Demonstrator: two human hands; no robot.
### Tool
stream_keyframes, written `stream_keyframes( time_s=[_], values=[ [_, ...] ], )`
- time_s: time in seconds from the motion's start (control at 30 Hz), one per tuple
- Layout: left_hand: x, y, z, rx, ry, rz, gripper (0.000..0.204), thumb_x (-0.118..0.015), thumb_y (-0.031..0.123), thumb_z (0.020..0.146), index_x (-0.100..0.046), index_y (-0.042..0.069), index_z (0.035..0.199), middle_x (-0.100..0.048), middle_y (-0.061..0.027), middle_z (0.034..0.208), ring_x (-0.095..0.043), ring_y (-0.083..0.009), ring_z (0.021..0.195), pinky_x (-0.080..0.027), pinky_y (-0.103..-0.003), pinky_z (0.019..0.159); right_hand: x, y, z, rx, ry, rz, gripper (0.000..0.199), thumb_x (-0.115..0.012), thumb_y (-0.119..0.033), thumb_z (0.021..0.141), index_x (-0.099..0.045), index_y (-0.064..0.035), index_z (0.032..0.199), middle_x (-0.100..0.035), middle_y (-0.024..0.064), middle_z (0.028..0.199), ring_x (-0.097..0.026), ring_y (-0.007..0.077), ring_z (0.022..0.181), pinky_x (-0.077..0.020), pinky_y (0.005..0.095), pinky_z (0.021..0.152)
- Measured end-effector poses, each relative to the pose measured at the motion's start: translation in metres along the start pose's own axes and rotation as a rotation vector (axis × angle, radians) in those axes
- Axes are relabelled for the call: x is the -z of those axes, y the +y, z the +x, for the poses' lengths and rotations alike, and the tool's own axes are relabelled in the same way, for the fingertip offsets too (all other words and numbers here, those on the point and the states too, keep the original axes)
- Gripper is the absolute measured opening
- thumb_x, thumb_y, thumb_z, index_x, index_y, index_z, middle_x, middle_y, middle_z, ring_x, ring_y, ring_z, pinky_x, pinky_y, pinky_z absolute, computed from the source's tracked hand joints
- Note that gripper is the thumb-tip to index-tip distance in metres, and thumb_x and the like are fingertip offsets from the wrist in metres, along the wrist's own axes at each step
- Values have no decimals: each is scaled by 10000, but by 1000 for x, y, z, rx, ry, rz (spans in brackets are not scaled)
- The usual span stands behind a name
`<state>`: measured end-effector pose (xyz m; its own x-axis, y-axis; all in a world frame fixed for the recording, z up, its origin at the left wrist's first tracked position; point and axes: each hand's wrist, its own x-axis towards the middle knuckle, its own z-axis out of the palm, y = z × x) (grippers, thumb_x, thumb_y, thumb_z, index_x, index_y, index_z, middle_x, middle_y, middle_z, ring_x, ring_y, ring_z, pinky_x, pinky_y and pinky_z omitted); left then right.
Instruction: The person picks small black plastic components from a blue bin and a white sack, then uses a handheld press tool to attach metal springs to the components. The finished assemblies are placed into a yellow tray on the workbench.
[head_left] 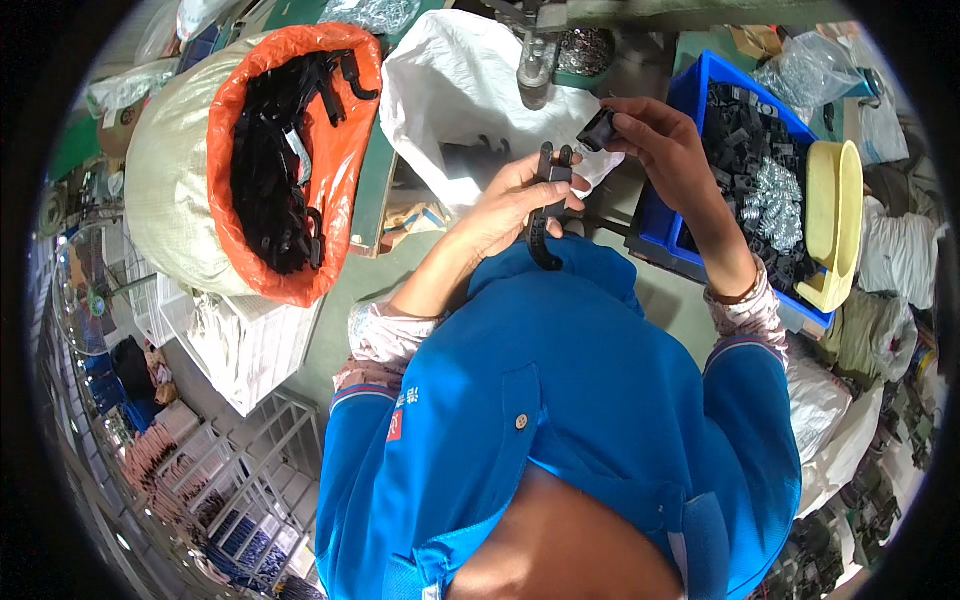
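Two hands, each closed on a black plastic part, above a blue-shirted lap.

The left hand (pixel 510 205) grips a long black clip (pixel 545 205) upright, its lower end hanging below the fist; the right hand (pixel 660 140) pinches a small black piece (pixel 598 128) just beside the clip's top. An orange-lined sack (pixel 345 150) of black parts stands left, a white bag (pixel 450 80) behind, and a blue bin (pixel 700 85) with a yellow scoop (pixel 835 215) right.

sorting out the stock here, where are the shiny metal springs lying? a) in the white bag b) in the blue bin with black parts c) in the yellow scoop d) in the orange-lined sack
b: the silvery springs lie heaped among black parts inside the blue bin, beside the yellow scoop resting on its edge; the orange-lined sack holds only black pieces.
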<state>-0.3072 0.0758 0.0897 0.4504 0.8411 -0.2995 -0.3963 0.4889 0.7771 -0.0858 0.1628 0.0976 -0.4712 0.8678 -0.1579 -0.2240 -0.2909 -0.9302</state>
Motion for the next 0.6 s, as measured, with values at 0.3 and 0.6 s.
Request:
stream_keyframes(
  time_s=[0.3, 0.6],
  values=[
    [-9, -9, 19, -21, -78, 56, 328, -545, 87, 961, -497, 17, 1279, -598, -129, 1219, -646, -251, 1006, -588, -331, 743, 10, -6, -11, 86, 59, -222, 301, -660, -160, 915, -652, 29, 1150, -685, 85, 974, -636, 146, 840, -526, 281, 770],
    [-18, -12, 26, -33, -67, 30, 360, -592, 107, 946, -483, 6, 1273, -609, -134, 1166, -638, -225, 992, -573, -342, 747, 7, -1, -20, 61, 74, -281, 225, -685, -124, 884, -661, 31, 1044, -684, 83, 893, -636, 133, 816, -524, 271, 724]
  ],
)
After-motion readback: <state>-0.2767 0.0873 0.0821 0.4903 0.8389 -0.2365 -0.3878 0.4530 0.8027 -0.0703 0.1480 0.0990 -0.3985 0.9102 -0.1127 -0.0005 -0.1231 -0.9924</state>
